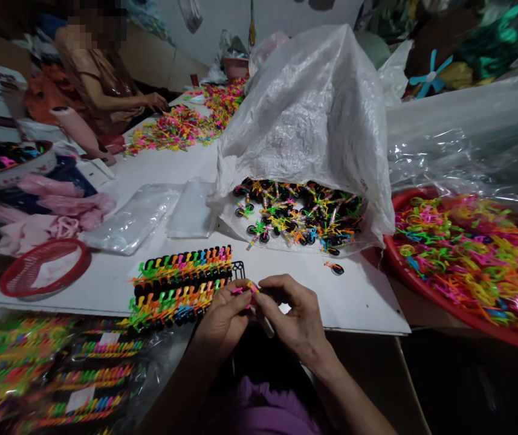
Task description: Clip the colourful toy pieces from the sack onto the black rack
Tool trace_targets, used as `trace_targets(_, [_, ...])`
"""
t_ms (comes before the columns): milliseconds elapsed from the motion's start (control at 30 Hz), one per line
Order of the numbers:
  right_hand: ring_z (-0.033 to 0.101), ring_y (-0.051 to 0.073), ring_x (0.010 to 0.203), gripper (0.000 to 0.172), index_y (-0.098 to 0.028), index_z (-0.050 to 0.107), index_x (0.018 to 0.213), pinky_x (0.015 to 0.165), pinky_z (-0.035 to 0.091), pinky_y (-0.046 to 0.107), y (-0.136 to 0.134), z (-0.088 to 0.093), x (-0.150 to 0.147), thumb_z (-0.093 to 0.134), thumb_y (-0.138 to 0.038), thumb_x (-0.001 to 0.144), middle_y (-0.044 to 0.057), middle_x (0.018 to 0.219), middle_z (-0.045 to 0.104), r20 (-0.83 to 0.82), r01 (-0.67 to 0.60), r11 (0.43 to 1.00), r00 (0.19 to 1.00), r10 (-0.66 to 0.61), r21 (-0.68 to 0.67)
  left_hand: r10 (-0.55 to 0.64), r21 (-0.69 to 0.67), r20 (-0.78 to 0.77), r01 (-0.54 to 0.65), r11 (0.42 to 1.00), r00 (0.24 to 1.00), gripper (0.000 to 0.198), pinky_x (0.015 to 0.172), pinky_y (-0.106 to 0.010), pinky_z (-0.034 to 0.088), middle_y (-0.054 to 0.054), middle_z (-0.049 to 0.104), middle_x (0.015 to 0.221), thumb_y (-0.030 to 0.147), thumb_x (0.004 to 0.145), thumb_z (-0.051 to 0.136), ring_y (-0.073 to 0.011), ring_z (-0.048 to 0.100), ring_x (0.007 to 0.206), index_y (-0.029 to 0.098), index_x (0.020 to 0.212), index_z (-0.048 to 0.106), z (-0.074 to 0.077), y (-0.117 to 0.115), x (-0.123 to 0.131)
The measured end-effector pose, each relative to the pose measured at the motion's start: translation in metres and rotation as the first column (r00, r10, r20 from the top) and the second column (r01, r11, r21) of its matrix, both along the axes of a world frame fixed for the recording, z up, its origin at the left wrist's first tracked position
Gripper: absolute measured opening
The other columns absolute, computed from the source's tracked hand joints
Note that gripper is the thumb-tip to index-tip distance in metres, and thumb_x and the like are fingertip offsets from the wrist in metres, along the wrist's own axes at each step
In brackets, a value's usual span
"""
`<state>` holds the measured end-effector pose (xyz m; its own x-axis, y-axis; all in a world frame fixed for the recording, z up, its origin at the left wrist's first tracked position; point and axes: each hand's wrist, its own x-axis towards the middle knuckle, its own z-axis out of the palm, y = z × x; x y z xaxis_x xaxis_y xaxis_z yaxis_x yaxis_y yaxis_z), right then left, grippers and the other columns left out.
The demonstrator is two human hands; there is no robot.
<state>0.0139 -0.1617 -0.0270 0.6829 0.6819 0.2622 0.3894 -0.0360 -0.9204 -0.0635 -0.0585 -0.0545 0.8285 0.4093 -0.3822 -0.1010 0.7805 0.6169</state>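
My left hand (223,323) and my right hand (298,320) meet at the table's front edge, fingers closed. Between their fingertips they pinch a small pink and yellow plastic toy piece (252,286), mostly hidden by the fingers. A pale, stick-like thing (266,327) shows under my right fingers; I cannot tell what it is. Just left of my hands lies a black rack (237,269) lined with rows of small coloured plastic toys (181,290) with black parts. Beyond my right hand, a loose toy with a black wheel (336,269) rests on the white table (367,296).
A white sack (304,121) spills wheeled toys (299,214). On the right stands a red basin (422,281) of colourful parts. Clear plastic bags (134,214) and a red basket (45,269) lie left. Packed toys (90,377) sit front left. Another person (100,90) works far left.
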Motion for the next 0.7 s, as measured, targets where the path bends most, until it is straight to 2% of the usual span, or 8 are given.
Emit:
trace_targets(133, [0.058,0.009,0.066,0.013,-0.018,0.059,0.093,0.06,0.048,0.019,-0.003,0.01,-0.005,0.059,-0.019,0.08,0.001,0.081,0.063,0.177,-0.003,1.0,0.984,-0.001,0.023,0.008,-0.094,0.041,-0.004,0.996,0.999,0.027,0.065,-0.024,0.046,-0.002,0.063,0.072,0.019,0.054,0.077,-0.0118,0.058,0.064,0.014,0.075,0.061,-0.003,-0.001,-0.002])
trace_targets(333, [0.059,0.013,0.078,0.018,-0.018,0.054,0.1,0.069,0.05,0.024,-0.009,0.016,-0.015,0.053,-0.013,0.083,0.004,0.087,0.063,0.402,-0.027,0.999,0.916,0.012,0.032,0.032,0.02,0.132,-0.035,0.999,0.991,0.021,0.062,-0.02,0.045,0.001,0.058,0.068,0.022,0.055,0.075,-0.0094,0.054,0.062,0.016,0.071,0.063,-0.001,-0.007,-0.007])
trace_targets(467, [0.059,0.014,0.079,0.015,-0.018,0.054,0.097,0.069,0.05,0.026,-0.01,0.019,-0.02,0.051,-0.011,0.084,0.005,0.084,0.063,0.426,-0.027,0.996,0.904,-0.014,0.09,0.072,0.158,0.156,-0.096,0.983,0.985,0.011,0.065,-0.022,0.044,0.001,0.057,0.072,0.022,0.062,0.07,-0.0109,0.053,0.067,0.019,0.069,0.062,0.007,-0.014,-0.013])
trace_targets(567, [0.059,0.013,0.075,0.013,-0.018,0.054,0.094,0.066,0.049,0.025,-0.008,0.014,-0.017,0.051,-0.01,0.083,0.003,0.079,0.062,0.397,0.016,0.989,0.915,-0.073,0.144,0.109,0.284,0.127,-0.141,0.948,0.986,0.009,0.068,-0.021,0.044,0.001,0.058,0.076,0.019,0.064,0.069,-0.0108,0.054,0.071,0.019,0.07,0.062,0.01,-0.018,-0.012])
trace_targets(633, [0.059,0.013,0.073,0.011,-0.018,0.055,0.091,0.065,0.049,0.025,-0.006,0.007,-0.013,0.051,-0.011,0.084,0.003,0.078,0.061,0.371,0.044,0.989,0.924,-0.094,0.141,0.122,0.276,0.083,-0.141,0.951,0.989,0.011,0.07,-0.021,0.045,0.0,0.06,0.077,0.021,0.065,0.07,-0.0111,0.055,0.072,0.019,0.074,0.063,0.006,-0.02,-0.008])
trace_targets(700, [0.059,0.013,0.073,0.009,-0.018,0.055,0.092,0.064,0.049,0.024,-0.005,0.0,-0.007,0.051,-0.014,0.085,0.003,0.079,0.061,0.351,0.059,0.993,0.932,-0.092,0.102,0.146,0.167,0.03,-0.149,0.975,0.989,0.018,0.07,-0.023,0.046,0.0,0.062,0.077,0.024,0.063,0.072,-0.012,0.057,0.072,0.019,0.078,0.063,0.0,-0.021,-0.002])
